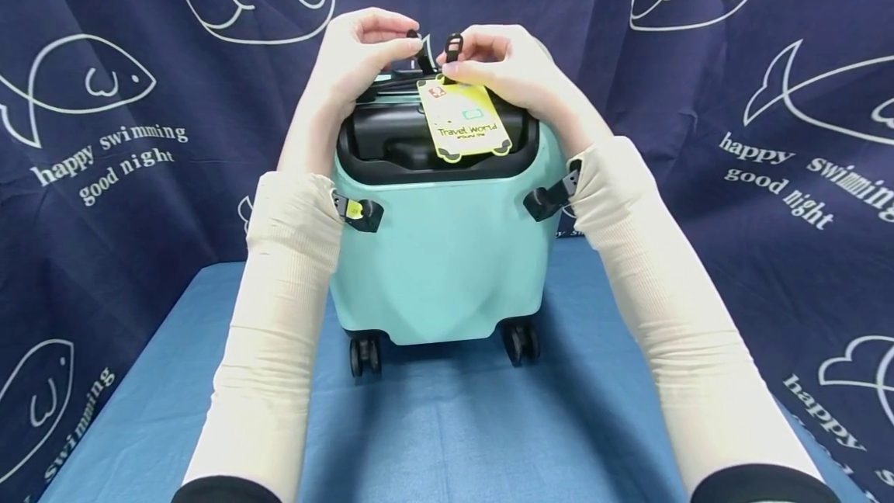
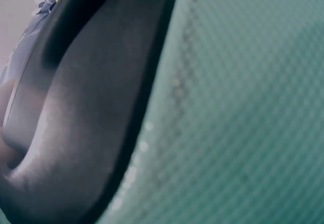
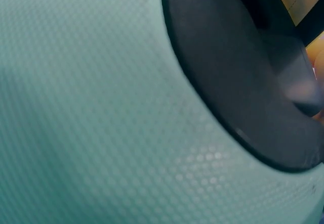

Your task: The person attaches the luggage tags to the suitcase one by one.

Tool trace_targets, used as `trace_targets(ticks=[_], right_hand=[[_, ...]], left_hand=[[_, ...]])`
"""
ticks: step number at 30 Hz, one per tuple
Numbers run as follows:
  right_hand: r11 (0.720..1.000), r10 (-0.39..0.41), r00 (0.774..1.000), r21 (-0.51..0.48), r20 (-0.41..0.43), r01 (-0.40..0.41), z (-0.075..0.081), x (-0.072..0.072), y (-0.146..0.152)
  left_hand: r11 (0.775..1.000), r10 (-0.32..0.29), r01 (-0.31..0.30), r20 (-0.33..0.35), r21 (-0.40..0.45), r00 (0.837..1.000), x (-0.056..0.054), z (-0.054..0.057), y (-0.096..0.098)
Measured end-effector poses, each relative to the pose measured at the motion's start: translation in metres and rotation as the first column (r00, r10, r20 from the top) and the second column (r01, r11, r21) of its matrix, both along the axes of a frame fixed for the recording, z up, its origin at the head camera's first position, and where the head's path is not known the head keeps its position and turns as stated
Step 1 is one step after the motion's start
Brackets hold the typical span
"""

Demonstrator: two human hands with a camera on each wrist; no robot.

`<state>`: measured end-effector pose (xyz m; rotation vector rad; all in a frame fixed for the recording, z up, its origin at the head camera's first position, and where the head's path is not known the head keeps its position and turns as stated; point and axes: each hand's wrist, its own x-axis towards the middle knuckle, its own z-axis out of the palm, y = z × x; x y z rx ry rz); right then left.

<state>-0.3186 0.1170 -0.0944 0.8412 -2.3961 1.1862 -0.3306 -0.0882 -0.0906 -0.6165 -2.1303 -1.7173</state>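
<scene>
Looked halfway-ish: yellow tag (image 1: 466, 121) against suitcase (image 1: 447, 254), strap (image 1: 424, 63) not fastened yet, left grip (image 1: 356, 49) and right grip (image 1: 506, 64) pinched its ends.

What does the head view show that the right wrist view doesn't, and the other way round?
Only the head view: the left hand and right hand pinching the black strap ends, plus the wheels, curtain and blue cloth.

Only the right wrist view: the clear dimpled texture of the shell, and dashed lines on what looks like the tag.

Both: the suitcase, its black trim and something yellow by it, apparently the tag.
</scene>
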Motion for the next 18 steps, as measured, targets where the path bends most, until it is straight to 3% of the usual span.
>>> trace_targets(ticks=[8,18], right_hand=[[1.000,-0.003,1.000,0.008,-0.013,0.003,0.0003,0.0006,-0.0001],[0.999,0.026,0.999,-0.019,-0.025,-0.026,-0.0010,0.0001,0.0002]], left_hand=[[0.996,-0.070,0.071,0.014,-0.058,0.997,0.0019,0.0009,0.0003],[0.977,-0.054,0.059,0.031,-0.206,0.998,0.0013,-0.0003,0.0039]])
